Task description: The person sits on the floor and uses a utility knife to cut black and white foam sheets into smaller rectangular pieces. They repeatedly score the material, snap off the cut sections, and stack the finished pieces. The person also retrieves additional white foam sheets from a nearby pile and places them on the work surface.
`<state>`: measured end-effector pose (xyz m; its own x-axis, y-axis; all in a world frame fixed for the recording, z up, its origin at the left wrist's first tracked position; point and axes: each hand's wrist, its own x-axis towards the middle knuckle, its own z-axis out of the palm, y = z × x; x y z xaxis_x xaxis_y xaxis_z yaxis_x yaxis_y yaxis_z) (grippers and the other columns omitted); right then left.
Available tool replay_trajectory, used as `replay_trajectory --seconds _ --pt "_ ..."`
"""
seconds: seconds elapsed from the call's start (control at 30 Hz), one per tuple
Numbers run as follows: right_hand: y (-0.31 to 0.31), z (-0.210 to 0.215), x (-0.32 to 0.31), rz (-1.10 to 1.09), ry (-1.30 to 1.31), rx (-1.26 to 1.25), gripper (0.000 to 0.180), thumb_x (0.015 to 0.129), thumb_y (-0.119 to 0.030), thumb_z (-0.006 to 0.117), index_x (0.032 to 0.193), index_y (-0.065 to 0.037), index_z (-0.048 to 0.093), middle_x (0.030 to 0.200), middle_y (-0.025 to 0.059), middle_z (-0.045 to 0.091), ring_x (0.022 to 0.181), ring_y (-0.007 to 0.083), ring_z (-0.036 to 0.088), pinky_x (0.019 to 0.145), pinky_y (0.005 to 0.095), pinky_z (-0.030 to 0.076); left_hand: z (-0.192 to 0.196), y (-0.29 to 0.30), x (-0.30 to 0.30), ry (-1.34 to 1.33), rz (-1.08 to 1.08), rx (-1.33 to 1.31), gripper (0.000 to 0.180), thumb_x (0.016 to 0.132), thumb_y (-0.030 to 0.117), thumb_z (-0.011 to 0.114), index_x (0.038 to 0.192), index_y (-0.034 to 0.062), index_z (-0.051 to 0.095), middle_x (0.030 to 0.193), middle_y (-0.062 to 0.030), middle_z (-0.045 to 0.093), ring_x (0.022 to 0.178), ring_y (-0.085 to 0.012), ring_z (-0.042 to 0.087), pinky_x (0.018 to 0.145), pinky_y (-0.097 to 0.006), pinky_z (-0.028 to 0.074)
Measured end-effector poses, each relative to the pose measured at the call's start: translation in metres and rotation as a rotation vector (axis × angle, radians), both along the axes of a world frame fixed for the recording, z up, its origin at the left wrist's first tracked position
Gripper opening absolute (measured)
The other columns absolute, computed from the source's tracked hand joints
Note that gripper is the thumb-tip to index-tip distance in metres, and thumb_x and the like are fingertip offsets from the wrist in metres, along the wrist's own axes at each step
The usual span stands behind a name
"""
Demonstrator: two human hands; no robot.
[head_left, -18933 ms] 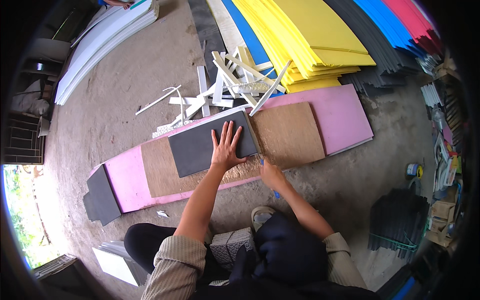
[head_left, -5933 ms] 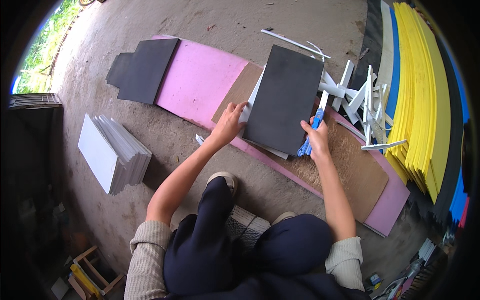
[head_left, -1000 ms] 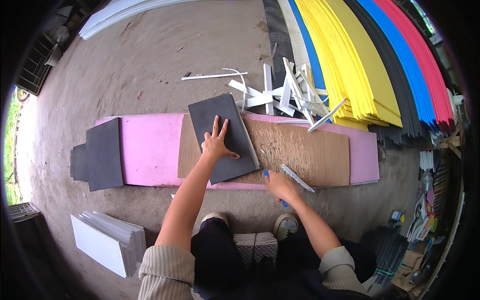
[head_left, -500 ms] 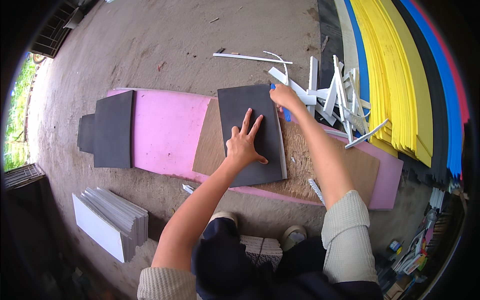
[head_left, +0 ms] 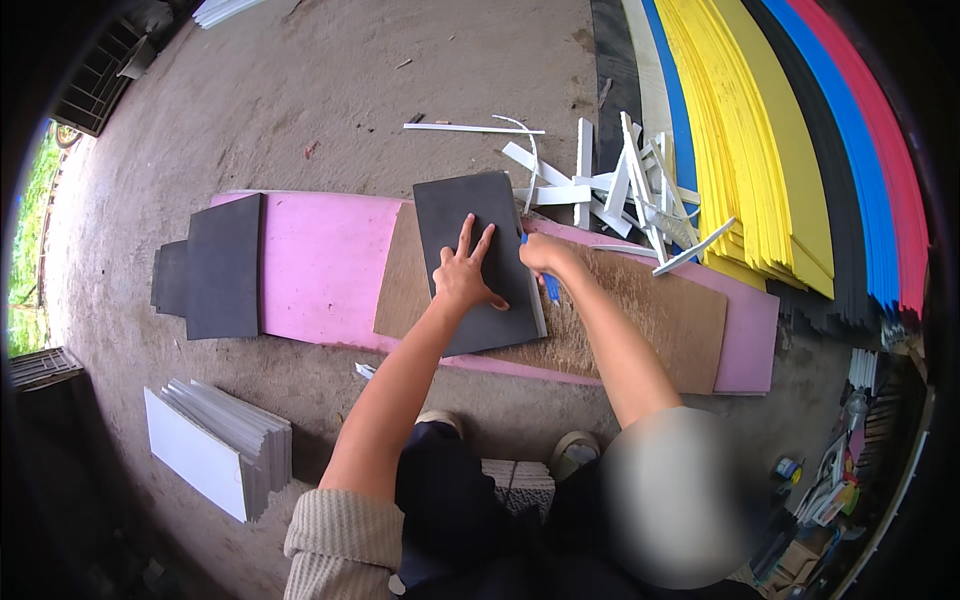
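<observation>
A black foam-like sheet [head_left: 500, 320] with a pale underside lies on a worn plywood board [head_left: 650, 330]. My left hand [head_left: 466, 275] presses flat on it, fingers spread and thumb stretched out to the side. Closed round a blue utility knife [head_left: 552, 289], my right hand [head_left: 546, 256] is at the sheet's right edge, about a third of the way down from the far corner. The knife's blade tip cannot be made out. A thin pale strip shows along the sheet's right edge.
Under the plywood lies a long pink sheet [head_left: 320, 270], with black sheets [head_left: 225, 270] stacked at its left end. White offcuts [head_left: 583, 170] are heaped beyond the board. Yellow sheets [head_left: 745, 150] stand at the right. White panels [head_left: 200, 460] lean together at the near left.
My right hand has drawn the knife along the sheet's right edge from the far corner towards me. My left hand stays pressed on the sheet. The whole view has shifted slightly.
</observation>
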<state>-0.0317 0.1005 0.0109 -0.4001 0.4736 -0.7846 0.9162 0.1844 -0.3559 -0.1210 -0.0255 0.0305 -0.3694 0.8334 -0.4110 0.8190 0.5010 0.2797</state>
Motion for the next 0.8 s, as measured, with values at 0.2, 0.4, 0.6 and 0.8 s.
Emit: replay_trajectory --seconds 0.2,0.4,0.6,0.8 --pt "-0.119 0.022 0.101 -0.05 0.085 0.165 0.026 0.083 -0.017 0.037 0.085 0.007 0.048 0.066 0.0235 0.056 0.052 0.0309 0.058 0.052 0.0404 0.046 -0.009 -0.008 -0.006 0.028 0.004 0.004 0.125 0.031 0.048 0.079 0.133 0.0333 0.008 0.14 0.0013 -0.001 0.095 -0.0308 0.047 0.074 -0.038 0.048" --pt "-0.171 0.0 0.167 0.039 0.149 0.417 0.025 0.083 -0.019 0.038 0.088 0.003 0.049 0.067 0.0225 0.056 0.06 0.0349 0.057 0.057 0.0431 0.044 -0.009 0.0 0.002 0.027 -0.051 0.0 0.126 0.032 0.052 0.077 0.133 0.0329 0.005 0.14 0.0007 -0.002 0.093 -0.0307 0.048 0.073 -0.037 0.049" --pt "-0.086 0.059 0.102 -0.035 0.131 0.341 0.027 0.082 -0.021 0.04 0.086 0.001 0.055 0.075 0.0231 0.058 0.076 0.036 0.057 0.071 0.0442 0.043 -0.016 -0.001 -0.007 0.051 -0.045 -0.081 0.128 0.031 0.054 0.076 0.133 0.0331 0.001 0.14 -0.0007 -0.005 0.092 -0.0302 0.048 0.073 -0.036 0.049" --pt "0.015 0.01 0.007 -0.023 0.237 0.551 0.031 0.082 -0.023 0.038 0.092 0.002 0.053 0.078 0.0235 0.059 0.08 0.0382 0.057 0.072 0.0446 0.044 -0.008 0.01 0.001 0.039 -0.052 -0.115 0.129 0.03 0.051 0.078 0.133 0.0325 0.002 0.14 -0.0014 -0.004 0.091 -0.0284 0.047 0.07 -0.035 0.05"
